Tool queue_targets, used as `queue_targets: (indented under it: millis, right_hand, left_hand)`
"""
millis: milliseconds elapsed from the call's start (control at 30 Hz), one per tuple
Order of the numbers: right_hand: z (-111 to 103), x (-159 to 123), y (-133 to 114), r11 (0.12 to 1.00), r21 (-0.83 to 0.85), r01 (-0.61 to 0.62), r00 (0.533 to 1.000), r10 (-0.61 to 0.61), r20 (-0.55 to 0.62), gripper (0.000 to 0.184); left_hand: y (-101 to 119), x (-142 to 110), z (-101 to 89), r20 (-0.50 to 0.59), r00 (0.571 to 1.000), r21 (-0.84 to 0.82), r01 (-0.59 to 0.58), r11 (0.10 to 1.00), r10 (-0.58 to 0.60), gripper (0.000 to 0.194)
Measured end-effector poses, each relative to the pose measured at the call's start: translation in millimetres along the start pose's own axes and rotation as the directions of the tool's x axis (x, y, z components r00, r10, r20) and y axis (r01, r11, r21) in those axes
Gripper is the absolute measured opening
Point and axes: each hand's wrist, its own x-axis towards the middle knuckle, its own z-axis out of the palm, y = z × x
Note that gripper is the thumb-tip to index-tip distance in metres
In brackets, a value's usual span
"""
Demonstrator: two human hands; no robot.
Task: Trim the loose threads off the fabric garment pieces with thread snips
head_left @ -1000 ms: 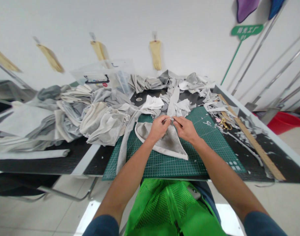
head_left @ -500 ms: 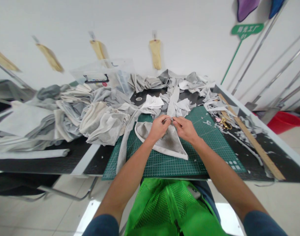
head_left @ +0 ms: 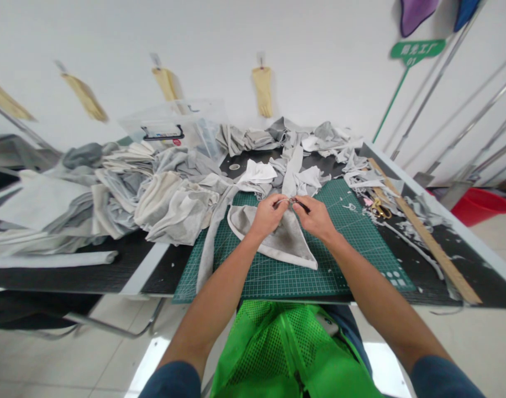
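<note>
A grey cloth piece with a pale bound edge lies on a green cutting mat. My left hand is closed in a pinch on the cloth's far edge. Close beside it, my right hand is closed around a small dark tool; its tip meets the cloth edge between both hands. The fingers hide most of the tool, so its kind cannot be made out. A long grey strip runs down the mat to the left of the cloth.
Piles of grey cloth cover the left side, with more scraps behind my hands. A clear plastic box stands at the back. To the right lie a wooden ruler, gold-handled scissors and trimmings.
My right fingers have shifted slightly, and more of the dark tool shows between them. My left hand and the cloth stay nearly where they were.
</note>
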Motion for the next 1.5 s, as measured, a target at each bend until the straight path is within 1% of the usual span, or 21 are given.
queue_targets:
  millis: [167,400,700,967,1067,1233,1500]
  right_hand:
    - [1.1,0.1,-1.4,0.999,-0.017,0.04,0.999,-0.039,0.028,0.025]
    - [1.5,0.2,0.2,0.999,-0.019,0.047,0.998,-0.047,0.032,0.025]
    - [1.3,0.9,3.0,0.998,-0.018,0.068,0.996,-0.067,0.057,0.027]
    - [0.8,0.9,2.7,0.998,-0.012,0.064,0.996,-0.063,0.062,0.03]
    - [1.1,0.9,2.7,0.997,-0.017,0.072,0.996,-0.071,0.047,0.029]
    - [1.4,1.0,2.9,0.998,-0.037,0.06,0.997,-0.058,0.058,0.027]
    - [-0.3,1.6,0.3,0.998,-0.043,0.055,0.997,-0.052,0.053,0.028]
  left_hand:
    - [1.1,0.6,-0.1,0.006,1.0,0.01,-0.004,1.0,0.004,0.02]
    - [1.3,0.3,-0.2,0.005,1.0,0.014,-0.026,1.0,0.026,0.019]
    - [-2.7,0.2,0.3,0.005,1.0,0.024,-0.026,0.999,0.026,0.019]
    - [-3.1,0.5,1.5,-0.002,1.0,0.005,-0.005,1.0,0.005,0.019]
    - [-2.1,0.6,1.3,0.002,1.0,0.003,-0.009,1.0,0.009,0.018]
    - [1.0,0.7,0.5,0.008,1.0,0.025,-0.008,1.0,0.008,0.019]
    - [0.6,0.0,0.2,-0.003,0.999,0.054,-0.038,0.998,0.039,0.018]
